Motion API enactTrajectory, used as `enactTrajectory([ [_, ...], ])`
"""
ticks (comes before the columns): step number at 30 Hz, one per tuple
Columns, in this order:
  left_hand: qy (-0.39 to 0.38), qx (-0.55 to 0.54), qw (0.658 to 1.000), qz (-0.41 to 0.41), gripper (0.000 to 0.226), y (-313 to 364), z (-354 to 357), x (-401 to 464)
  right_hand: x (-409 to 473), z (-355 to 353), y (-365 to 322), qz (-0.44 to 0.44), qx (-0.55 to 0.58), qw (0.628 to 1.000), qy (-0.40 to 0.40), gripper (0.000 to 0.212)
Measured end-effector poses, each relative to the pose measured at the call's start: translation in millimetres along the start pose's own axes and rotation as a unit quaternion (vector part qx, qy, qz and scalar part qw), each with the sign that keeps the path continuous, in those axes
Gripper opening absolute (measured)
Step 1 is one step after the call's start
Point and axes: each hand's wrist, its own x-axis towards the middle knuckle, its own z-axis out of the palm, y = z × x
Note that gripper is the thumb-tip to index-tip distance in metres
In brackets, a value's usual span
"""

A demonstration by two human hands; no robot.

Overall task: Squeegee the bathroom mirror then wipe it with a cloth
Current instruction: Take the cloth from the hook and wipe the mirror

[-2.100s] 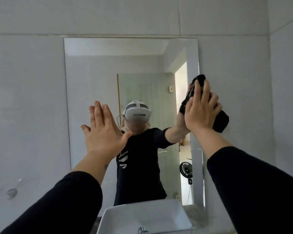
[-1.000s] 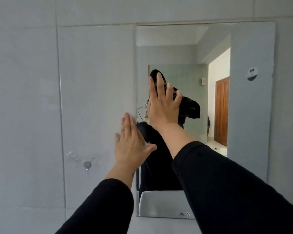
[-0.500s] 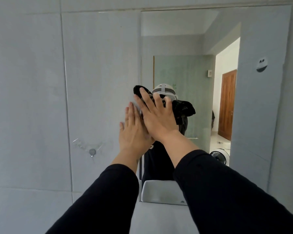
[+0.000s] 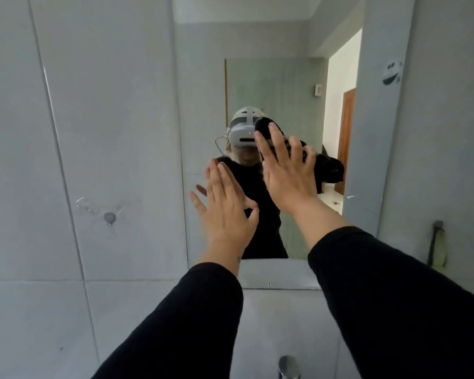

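Observation:
The bathroom mirror hangs on the grey tiled wall, filling the upper middle of the head view. My right hand presses a black cloth flat against the glass near the mirror's middle, fingers spread over it. My left hand rests flat on the glass near the mirror's left edge, fingers apart and holding nothing. The cloth shows mostly past my right fingers; the rest is hidden under the palm. No squeegee is in view.
A metal stud sticks out of the wall tile left of the mirror. A hook with a pale item hangs on the wall at the right. A faucet top shows at the bottom edge. A sticker sits high on the right.
My right hand with the cloth swept from the mirror's right edge to its left side, then back toward the middle. My left hand slid along the glass and now sits apart from the right.

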Motion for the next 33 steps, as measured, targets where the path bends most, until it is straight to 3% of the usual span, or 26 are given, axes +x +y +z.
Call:
enactTrajectory([
  [7, -0.045, 0.019, 0.999, -0.013, 0.117, 31.3, 24.1, -15.7, -24.4, 5.0, 65.0, 0.087, -0.004, 0.996, 0.007, 0.062],
  [20, -0.002, 0.016, 1.000, 0.001, 0.120, 30.2, 35.9, -17.1, -89.6, 25.2, 113.3, 0.278, 0.034, 0.959, 0.029, 0.055],
  [27, 0.009, 0.021, 1.000, 0.013, 0.120, 27.5, 40.7, -16.6, -106.0, 30.3, 101.1, 0.280, 0.046, 0.959, 0.017, 0.057],
  [33, 0.008, 0.022, 1.000, 0.018, 0.118, 23.4, 38.2, -18.1, -108.1, 32.5, 55.0, 0.206, 0.046, 0.978, 0.003, 0.060],
])
